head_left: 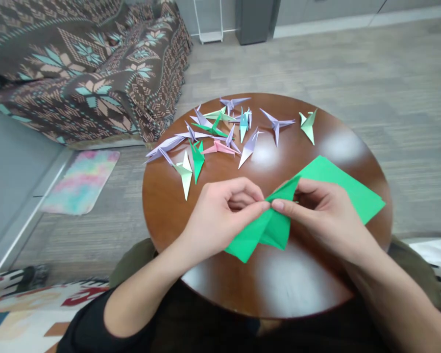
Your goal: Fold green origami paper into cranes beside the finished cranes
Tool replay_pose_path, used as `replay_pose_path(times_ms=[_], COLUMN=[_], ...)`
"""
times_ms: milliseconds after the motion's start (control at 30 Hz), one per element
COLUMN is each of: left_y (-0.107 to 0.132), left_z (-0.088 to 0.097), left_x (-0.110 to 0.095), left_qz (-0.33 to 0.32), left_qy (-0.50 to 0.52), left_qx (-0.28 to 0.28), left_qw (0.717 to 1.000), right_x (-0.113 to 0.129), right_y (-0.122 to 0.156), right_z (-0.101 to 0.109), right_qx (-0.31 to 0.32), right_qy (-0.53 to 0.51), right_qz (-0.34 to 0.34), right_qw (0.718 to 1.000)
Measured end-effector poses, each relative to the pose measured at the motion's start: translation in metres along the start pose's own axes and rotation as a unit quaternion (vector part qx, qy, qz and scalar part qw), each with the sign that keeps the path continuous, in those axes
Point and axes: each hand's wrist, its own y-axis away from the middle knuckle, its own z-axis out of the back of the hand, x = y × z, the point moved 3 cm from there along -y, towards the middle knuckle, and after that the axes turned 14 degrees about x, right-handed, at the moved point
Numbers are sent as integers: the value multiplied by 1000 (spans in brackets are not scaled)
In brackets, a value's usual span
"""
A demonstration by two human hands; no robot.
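A partly folded green sheet of paper (pixel 275 228) is held up above the front half of the round table. My left hand (pixel 230 211) pinches it near its middle, thumb and fingers pressed together. Close beside that, my right hand (pixel 319 211) grips the same paper between thumb and fingers, the two thumbtips almost touching. One corner points up past the right thumb, while creased flaps hang below. Partly behind my right hand lies flat green square paper (pixel 338 181). Beyond the hands are several folded paper cranes, among them a pink one (pixel 220 147) and a purple one (pixel 277 125).
The round brown table (pixel 242 299) has glossy light patches. A pale green crane (pixel 308 126) sits apart at the back right. Past the table, a sofa (pixel 95 83) under a patterned cover stands at the left, near a pastel mat (pixel 83 181). Grey flooring (pixel 316 63) extends behind.
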Motion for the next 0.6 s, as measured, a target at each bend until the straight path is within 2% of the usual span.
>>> replay_pose_path(times_ms=[67, 133, 200, 333, 467, 600], left_y=[-2, -4, -5, -5, -3, -5], left_z=[-3, -5, -4, 2, 10, 9], left_x=[4, 6, 7, 5, 2, 2], left_qz=[-6, -8, -7, 4, -28, -5], left_qy=[61, 94, 106, 104, 126, 126], left_qx=[-34, -41, -27, 67, 56, 63], left_qw=[998, 995, 994, 992, 990, 990], right_x=[0, 0, 1, 1, 1, 3], right_y=[0, 0, 0, 1, 0, 0], right_z=[-2, -3, -4, -2, -2, -5], right_qx=[7, 18, 31, 75, 156, 215], right_qy=[-31, -53, -68, -94, -75, -58], right_qz=[-7, -5, 6, 4, -42, -46], right_qw=[999, 998, 997, 993, 984, 974])
